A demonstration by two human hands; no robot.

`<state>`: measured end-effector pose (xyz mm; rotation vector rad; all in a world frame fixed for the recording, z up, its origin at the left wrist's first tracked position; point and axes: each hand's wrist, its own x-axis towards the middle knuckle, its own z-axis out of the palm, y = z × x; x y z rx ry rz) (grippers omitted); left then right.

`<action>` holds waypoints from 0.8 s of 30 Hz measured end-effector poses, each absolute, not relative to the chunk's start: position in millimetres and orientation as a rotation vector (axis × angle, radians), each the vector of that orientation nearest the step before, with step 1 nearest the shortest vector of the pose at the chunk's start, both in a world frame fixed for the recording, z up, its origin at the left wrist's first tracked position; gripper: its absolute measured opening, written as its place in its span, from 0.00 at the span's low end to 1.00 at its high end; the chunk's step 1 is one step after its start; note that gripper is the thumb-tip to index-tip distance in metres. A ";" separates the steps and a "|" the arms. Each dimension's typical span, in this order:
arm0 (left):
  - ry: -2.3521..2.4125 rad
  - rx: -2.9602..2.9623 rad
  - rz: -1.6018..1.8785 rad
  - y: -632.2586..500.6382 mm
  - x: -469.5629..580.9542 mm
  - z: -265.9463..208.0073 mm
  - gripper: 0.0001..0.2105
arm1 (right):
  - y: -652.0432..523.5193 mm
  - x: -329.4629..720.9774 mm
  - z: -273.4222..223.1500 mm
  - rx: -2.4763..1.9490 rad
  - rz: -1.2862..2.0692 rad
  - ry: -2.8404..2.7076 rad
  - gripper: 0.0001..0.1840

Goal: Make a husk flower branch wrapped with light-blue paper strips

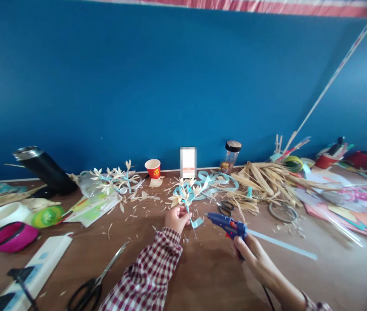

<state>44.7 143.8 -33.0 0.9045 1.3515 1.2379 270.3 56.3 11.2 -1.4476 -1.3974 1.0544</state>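
My left hand (177, 217) is closed round the stem of a spray of pale husk flowers (187, 193), whose stem is wrapped in light blue ribbon. A loose ribbon end (197, 222) sticks out below the fingers. In my right hand (253, 250) is a blue hot glue gun (227, 222), its nozzle pointing left toward the stem but apart from it. A long translucent glue stick (282, 244) juts from the gun's back. Small black-handled scissors (226, 208) lie just behind the gun, beside a tangle of light blue ribbon (222, 180).
Large scissors (97, 276) and a white power strip (40, 272) lie at the front left. A black flask (45, 170), more husk flowers (115, 179), a red paper cup (153, 168) and a lidded jar (231, 156) line the back. Dry husks (264, 181) pile up at right.
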 end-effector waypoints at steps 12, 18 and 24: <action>1.394 1.021 1.179 148.1 42.4 -40.4 0.11 | 60.6 253.6 14.9 -1.371 1.562 -1.367 0.25; 1.427 1.055 1.193 146.6 45.2 -40.6 0.09 | 63.6 252.3 8.6 -1.367 1.523 -1.450 0.25; 1.470 1.082 1.191 144.6 45.5 -41.6 0.08 | 65.3 248.8 9.3 -1.392 1.532 -1.527 0.26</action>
